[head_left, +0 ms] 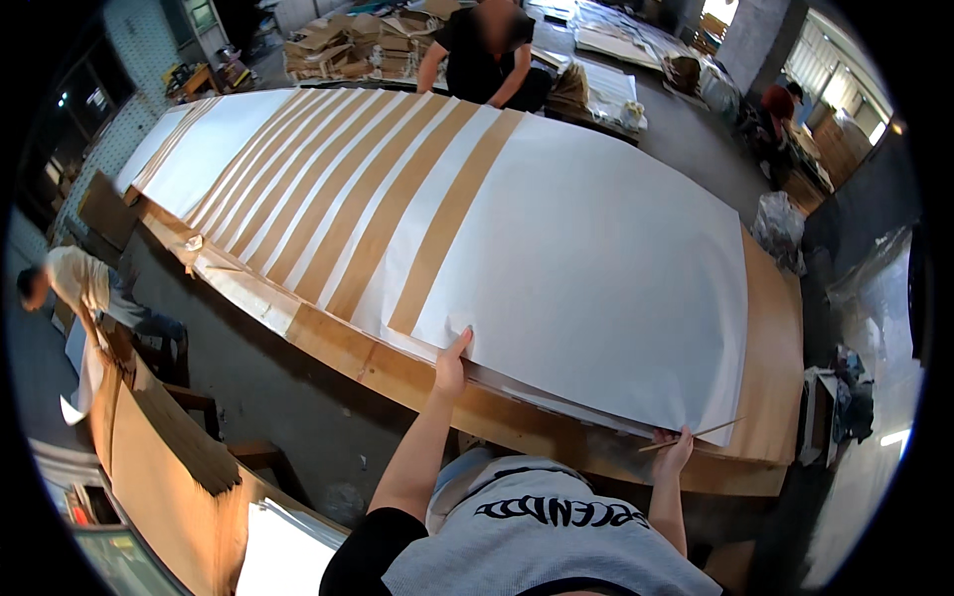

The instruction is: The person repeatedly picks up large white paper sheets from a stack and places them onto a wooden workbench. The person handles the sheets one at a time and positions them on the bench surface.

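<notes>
Cardboard heap (360, 47) at back; clear plastic bag (778, 228) at right; brown stack (164, 467) lower left.

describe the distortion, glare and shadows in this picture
Head view: the long table bows, corners go black; the upper-right window glares; the floor beside the table's near edge is dim; the large white sheet is pale without harsh glare.

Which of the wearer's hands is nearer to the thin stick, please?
Right: the right hand holds the thin stick; the left hand is well to its left, at the near edge of the white sheet.
</notes>
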Tool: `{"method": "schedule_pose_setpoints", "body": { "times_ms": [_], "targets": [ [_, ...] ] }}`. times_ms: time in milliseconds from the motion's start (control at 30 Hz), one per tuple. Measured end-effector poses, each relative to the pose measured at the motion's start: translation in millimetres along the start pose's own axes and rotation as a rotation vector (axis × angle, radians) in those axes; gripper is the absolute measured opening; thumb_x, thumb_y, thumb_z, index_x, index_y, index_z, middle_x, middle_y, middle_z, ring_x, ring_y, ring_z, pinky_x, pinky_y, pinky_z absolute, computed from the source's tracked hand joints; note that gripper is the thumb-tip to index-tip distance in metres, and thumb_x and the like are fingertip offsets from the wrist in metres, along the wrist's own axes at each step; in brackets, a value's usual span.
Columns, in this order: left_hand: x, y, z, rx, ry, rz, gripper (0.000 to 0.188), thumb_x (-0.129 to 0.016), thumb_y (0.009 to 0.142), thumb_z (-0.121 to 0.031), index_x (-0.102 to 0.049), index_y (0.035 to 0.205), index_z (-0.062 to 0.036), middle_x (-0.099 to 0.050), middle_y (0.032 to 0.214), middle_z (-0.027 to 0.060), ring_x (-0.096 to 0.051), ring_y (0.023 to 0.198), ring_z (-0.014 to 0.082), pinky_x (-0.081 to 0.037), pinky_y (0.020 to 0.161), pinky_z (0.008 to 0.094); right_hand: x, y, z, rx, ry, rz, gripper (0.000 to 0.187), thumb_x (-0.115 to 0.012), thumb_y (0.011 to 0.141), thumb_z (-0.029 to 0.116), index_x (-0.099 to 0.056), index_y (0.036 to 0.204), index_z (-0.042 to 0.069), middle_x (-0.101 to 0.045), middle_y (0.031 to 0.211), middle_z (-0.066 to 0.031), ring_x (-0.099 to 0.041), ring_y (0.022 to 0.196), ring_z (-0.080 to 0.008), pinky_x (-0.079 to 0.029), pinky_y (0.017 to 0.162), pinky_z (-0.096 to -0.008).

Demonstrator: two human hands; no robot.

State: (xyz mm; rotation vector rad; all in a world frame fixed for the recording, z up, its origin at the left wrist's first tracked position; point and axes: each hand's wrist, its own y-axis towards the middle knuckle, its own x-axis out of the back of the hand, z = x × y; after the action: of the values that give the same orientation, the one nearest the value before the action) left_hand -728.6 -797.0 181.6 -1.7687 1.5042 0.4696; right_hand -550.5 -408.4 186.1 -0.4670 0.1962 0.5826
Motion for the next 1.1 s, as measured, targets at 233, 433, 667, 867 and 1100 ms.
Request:
{"method": "schedule_pose_setpoints", "body": {
  "times_ms": [233,433,667,867,1100],
  "targets": [
    [20,2,-1,0.117,-0.259,-0.050,0.038,-0.046,0.083,-0.020,-0.042,0.116,-0.0010,-0.049,0.113,0.0098,-0.045,0.107,0.0247,-0.034,0.093,0.0392,-5,-9,-14,-0.006,-0.036,-0.022,0.018,-0.047,0.085,0.019,-0.046,0.097,0.005,-0.052,0.093,-0.0058,-0.052,0.085,-0.0181,-0.046,0.071,-0.0338],
    [17,3,-1,0.169,-0.321,-0.096,0.037,-0.048,0.082,-0.023,-0.046,0.113,-0.0023,-0.052,0.110,0.0084,-0.047,0.104,0.0245,-0.035,0.091,0.0383,1,-3,-23,0.030,-0.030,-0.031,0.017,-0.047,0.085,0.018,-0.046,0.095,0.004,-0.051,0.094,-0.0057,-0.051,0.084,-0.0172,-0.045,0.074,-0.0323],
    [23,-12,-12,0.002,-0.184,-0.211,0.030,-0.052,0.081,-0.021,-0.047,0.107,-0.0047,-0.054,0.100,0.0077,-0.054,0.090,0.0214,-0.045,0.076,0.0326,10,4,-26,0.040,-0.031,0.033,0.027,-0.046,0.085,0.019,-0.044,0.107,0.003,-0.050,0.101,-0.0065,-0.048,0.093,-0.0172,-0.042,0.078,-0.0329],
    [56,-7,-60,-0.267,0.423,-0.352,0.015,-0.045,0.088,-0.018,-0.046,0.089,-0.0033,-0.047,0.067,0.0011,-0.043,0.049,0.0080,-0.036,0.042,0.0218,11,0,-25,0.053,-0.108,0.020,0.026,-0.045,0.087,0.020,-0.044,0.105,0.002,-0.048,0.102,-0.0063,-0.047,0.092,-0.0166,-0.039,0.085,-0.0308],
    [68,0,-78,-0.166,0.508,-0.500,0.021,-0.043,0.089,-0.017,-0.040,0.073,-0.0042,-0.044,0.055,0.0024,-0.041,0.040,0.0089,-0.033,0.035,0.0220,-2,-7,-23,0.088,-0.126,-0.002,0.027,-0.042,0.087,0.019,-0.044,0.105,-0.001,-0.049,0.104,-0.0099,-0.047,0.095,-0.0187,-0.038,0.087,-0.0335]
  ]
}}
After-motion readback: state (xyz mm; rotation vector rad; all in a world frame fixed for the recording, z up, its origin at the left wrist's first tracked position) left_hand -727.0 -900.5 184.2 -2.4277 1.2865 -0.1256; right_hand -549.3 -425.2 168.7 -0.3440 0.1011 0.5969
